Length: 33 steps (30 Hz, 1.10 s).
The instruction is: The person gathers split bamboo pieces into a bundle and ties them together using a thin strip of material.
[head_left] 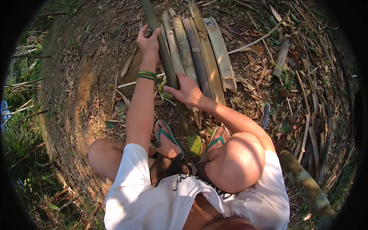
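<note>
From my end, I read the step in hand as steadying and guiding the long dark-green pole, which slants from the top edge down toward the gap between the feet, alongside the row of split bamboo lengths. My left hand is at its upper stretch, thumb against the pole and apart from the fingertips; I cannot tell whether the grip is tight. My right hand lies over it lower down, thumb out to the left, the other fingers mostly hidden, so I cannot tell how firmly they close. To do this well, I would steer with the upper hand, let the lower one act as pivot, and mind my fingers near the split edges. The bamboo hems me in on the right, with a pale thin strip beyond it; the flip-flops and a yellow-green leaf crowd the near end. The leaf-strewn ground to the left offers the freest swing.
</note>
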Tool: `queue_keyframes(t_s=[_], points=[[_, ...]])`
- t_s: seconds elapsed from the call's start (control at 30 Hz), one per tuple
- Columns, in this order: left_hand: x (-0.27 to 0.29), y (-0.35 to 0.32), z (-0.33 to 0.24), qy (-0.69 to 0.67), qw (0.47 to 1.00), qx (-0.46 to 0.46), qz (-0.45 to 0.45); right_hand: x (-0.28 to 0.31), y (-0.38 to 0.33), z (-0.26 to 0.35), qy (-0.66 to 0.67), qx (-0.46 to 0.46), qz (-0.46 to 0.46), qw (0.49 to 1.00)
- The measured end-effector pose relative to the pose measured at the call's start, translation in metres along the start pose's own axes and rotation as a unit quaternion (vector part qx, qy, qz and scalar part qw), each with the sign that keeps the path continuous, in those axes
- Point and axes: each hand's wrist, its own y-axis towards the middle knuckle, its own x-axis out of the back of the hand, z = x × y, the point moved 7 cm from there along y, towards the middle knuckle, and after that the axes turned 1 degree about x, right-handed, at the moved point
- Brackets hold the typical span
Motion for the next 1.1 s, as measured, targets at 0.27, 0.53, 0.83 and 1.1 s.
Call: queue_keyframes(t_s=[0.27,0.53,0.83,1.1], points=[[0.084,-0.061,0.054,0.085,0.994,0.071,-0.018,0.077,-0.023,-0.044,0.091,-0.026,-0.055,0.994],[0.093,-0.11,0.162,0.117,0.987,0.083,-0.071,0.234,-0.109,-0.105,-0.052,-0.114,-0.26,0.957],[0.086,-0.12,0.181,0.26,0.96,0.103,-0.015,0.443,-0.307,-0.177,-0.511,-0.231,-0.441,0.701],[0.103,-0.108,0.18,0.478,0.872,0.101,-0.041,0.484,-0.451,-0.257,-0.372,-0.606,-0.361,0.603]])
